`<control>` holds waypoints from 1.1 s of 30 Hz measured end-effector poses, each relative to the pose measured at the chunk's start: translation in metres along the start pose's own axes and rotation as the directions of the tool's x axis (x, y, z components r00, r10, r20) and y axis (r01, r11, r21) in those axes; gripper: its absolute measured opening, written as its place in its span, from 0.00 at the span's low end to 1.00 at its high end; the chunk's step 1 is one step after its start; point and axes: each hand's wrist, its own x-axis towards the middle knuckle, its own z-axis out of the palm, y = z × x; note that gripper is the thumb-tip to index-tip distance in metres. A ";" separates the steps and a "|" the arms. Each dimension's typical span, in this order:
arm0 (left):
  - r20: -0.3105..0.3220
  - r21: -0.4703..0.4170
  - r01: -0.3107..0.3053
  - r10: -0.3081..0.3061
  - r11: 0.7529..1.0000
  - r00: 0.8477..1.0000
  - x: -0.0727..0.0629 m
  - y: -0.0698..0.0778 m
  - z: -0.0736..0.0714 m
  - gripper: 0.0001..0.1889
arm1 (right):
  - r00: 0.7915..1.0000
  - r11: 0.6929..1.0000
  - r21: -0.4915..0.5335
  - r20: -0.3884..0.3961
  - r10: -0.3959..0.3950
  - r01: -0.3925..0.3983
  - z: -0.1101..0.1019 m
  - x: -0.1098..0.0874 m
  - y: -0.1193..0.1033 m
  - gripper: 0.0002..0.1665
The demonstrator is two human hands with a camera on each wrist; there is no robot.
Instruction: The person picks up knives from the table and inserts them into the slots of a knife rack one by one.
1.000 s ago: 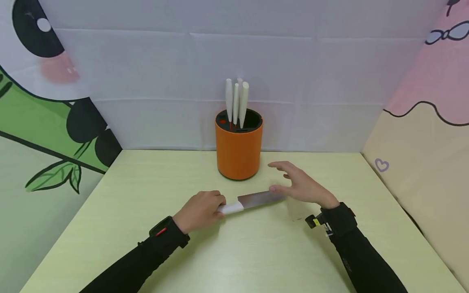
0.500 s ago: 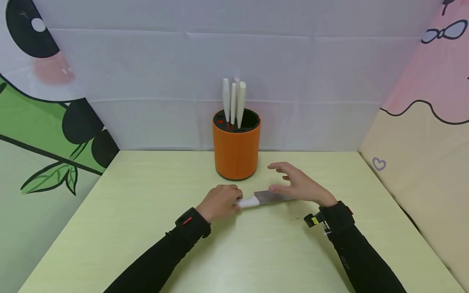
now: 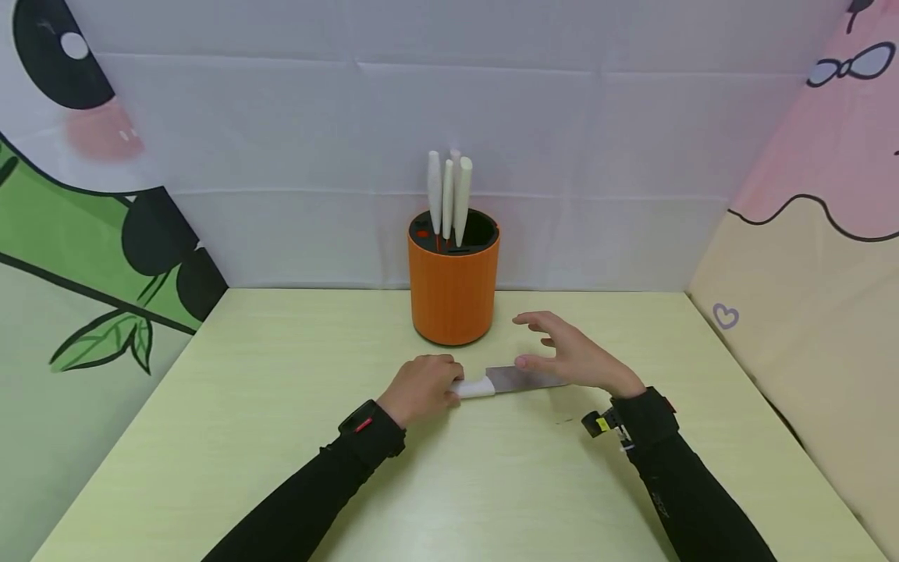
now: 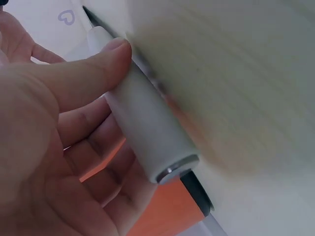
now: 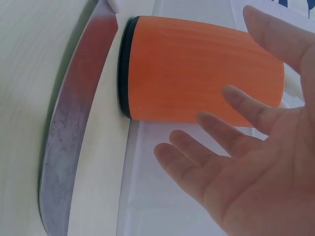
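My left hand (image 3: 421, 385) holds a kitchen knife (image 3: 518, 379) by its white handle, low over the table. In the left wrist view the thumb lies along the handle (image 4: 147, 118) and the fingers curl round its other side. The broad metal blade points to the right. My right hand (image 3: 576, 355) hovers by the blade's far end with fingers spread and relaxed, hiding the tip in the head view. The right wrist view shows that palm (image 5: 275, 182) with nothing in it and the blade (image 5: 74, 123) apart from the fingers.
An orange round knife block (image 3: 453, 300) with a black slotted top stands behind the hands. Several white-handled knives (image 3: 448, 195) stick up from it. A pale cloth wall (image 3: 316, 234) rises along the table's (image 3: 449, 484) back edge, with printed panels at both sides.
My left hand has slid the knife to the right, so its blade lies further under the right hand. In the last half second both hands have stayed nearly still.
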 end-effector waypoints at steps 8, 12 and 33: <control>0.004 -0.011 0.006 -0.006 1.000 1.000 -0.003 0.002 -0.003 0.12 | 1.000 1.000 -0.006 -0.005 -0.007 0.007 -0.002 -0.002 -0.004 0.44; 0.006 -0.025 0.024 -0.024 0.999 1.000 -0.004 0.001 -0.003 0.12 | 1.000 1.000 -0.009 -0.009 -0.012 0.012 -0.001 -0.002 -0.004 0.42; -0.219 -0.513 0.122 -0.266 0.850 0.939 -0.024 -0.038 -0.030 0.24 | 0.984 0.963 -0.213 0.111 -0.142 0.163 0.038 0.026 -0.045 0.31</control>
